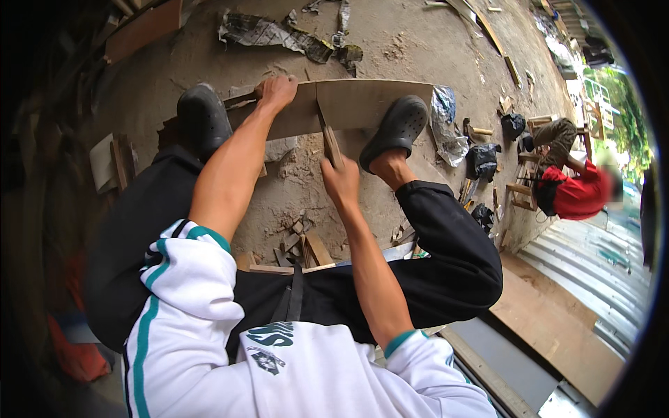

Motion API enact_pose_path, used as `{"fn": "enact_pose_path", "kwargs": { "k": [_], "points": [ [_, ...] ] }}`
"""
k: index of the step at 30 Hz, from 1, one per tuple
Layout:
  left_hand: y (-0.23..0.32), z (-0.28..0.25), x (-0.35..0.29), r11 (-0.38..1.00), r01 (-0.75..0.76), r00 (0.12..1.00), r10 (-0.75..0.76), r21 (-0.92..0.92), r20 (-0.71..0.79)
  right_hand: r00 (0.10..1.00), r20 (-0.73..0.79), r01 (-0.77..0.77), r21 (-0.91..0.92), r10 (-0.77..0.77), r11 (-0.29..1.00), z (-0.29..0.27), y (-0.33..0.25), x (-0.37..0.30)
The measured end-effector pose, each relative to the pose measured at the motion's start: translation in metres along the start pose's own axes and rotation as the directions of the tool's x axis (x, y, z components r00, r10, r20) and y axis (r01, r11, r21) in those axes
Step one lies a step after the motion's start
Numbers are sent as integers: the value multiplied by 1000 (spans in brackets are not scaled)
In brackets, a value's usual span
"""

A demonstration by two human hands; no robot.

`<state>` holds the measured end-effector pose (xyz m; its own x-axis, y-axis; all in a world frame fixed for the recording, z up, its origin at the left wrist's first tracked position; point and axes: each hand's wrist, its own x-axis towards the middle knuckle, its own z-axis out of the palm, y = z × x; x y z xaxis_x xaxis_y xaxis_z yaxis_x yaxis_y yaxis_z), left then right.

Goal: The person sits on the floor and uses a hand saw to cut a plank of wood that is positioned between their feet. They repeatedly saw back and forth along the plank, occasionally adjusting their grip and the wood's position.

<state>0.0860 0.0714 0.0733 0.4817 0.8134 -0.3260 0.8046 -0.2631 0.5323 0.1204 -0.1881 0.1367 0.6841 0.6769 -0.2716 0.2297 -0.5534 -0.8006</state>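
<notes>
A thin wooden board point(366, 103) lies crosswise ahead of me, with my dark clogs at both of its ends. My left hand point(277, 92) is closed on the board's far edge, its fingers partly hidden. In my right hand point(341, 182) is the wooden handle of a handsaw point(332, 145). The saw's narrow blade, seen nearly edge-on, meets the board right of my left hand. A thin dark line runs on from the blade to the board's far edge.
Wood offcuts point(313, 247) and sawdust lie between my legs. Crumpled sheeting point(268, 31) is on the floor beyond the board. To the right are a silver plastic bag point(448, 129), a hammer point(479, 130) and black bags point(483, 160). A person in red point(575, 189) sits farther right.
</notes>
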Motion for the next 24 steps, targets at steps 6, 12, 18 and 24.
{"fn": "enact_pose_path", "kwargs": {
  "k": [6,12,18,24],
  "points": [
    [-38,13,22,998,56,994,-54,23,-90,978,-26,205,28,-205,978,-35,-9,-97],
    [-10,27,19,997,-73,994,70,-39,-80,998,7,-64,33,64,997,1,5,4],
    [-34,8,13,1000,-20,995,20,-1,-102,989,-34,143,77,-141,987,-32,-13,-107],
    [-12,16,14,998,-60,996,60,14,-67,1000,-16,13,22,-12,1000,-1,4,-12]
  ]
}}
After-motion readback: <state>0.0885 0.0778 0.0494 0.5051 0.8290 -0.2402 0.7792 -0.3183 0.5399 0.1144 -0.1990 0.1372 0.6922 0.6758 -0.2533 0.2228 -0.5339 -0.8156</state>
